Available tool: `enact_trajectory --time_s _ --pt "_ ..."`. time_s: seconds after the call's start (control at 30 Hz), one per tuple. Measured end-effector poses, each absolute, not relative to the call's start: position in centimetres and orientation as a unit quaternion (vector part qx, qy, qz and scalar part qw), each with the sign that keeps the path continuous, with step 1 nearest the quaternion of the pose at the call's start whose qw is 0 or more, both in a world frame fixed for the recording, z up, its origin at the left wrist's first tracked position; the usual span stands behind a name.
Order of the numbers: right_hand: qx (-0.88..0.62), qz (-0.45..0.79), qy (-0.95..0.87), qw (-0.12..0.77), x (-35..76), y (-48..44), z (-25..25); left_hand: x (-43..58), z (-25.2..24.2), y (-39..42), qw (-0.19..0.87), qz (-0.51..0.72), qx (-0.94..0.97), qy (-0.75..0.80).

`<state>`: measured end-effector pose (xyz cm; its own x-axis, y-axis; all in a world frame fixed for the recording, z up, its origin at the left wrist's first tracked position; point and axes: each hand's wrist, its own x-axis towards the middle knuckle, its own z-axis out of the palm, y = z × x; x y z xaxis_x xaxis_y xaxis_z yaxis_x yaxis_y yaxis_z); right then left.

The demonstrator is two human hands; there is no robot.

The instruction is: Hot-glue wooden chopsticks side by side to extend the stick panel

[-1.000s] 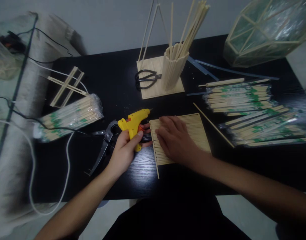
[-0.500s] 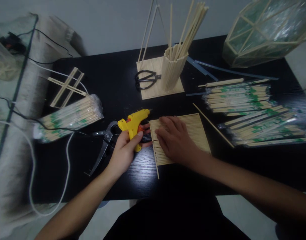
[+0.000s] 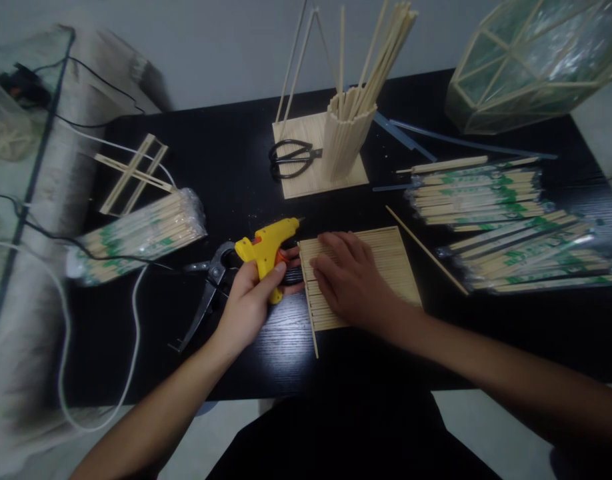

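My left hand (image 3: 253,297) is closed around the handle of a yellow glue gun (image 3: 273,240), whose nozzle points up and to the right. Left fingertips show beyond the handle, close to the edge of a flat panel of wooden sticks (image 3: 393,267). My right hand (image 3: 349,280) lies on that panel with its fingers stretched over the sticks, holding nothing up. Along the panel's left edge runs a single crosswise stick (image 3: 313,333), which sticks out past the near corner. Part of the panel is hidden under my right hand and forearm.
Behind the panel stands a stick holder (image 3: 343,150) full of sticks, with black-handled scissors (image 3: 293,160) beside it. Wrapped chopstick packs (image 3: 479,190) lie to the right; another pack (image 3: 141,237) lies left. A dark hand tool (image 3: 209,283) and white cable (image 3: 63,347) are near my left arm.
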<state>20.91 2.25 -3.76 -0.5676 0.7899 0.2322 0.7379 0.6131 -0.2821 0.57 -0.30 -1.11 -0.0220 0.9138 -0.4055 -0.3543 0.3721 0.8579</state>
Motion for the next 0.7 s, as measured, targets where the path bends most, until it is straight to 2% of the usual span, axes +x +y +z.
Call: enact_trajectory --time_s 0.7 --pt "-0.433 0.083 -0.881 0.174 20.93 2.26 -3.87 0.57 -1.16 -0.26 0.644 0.495 0.269 0.518"
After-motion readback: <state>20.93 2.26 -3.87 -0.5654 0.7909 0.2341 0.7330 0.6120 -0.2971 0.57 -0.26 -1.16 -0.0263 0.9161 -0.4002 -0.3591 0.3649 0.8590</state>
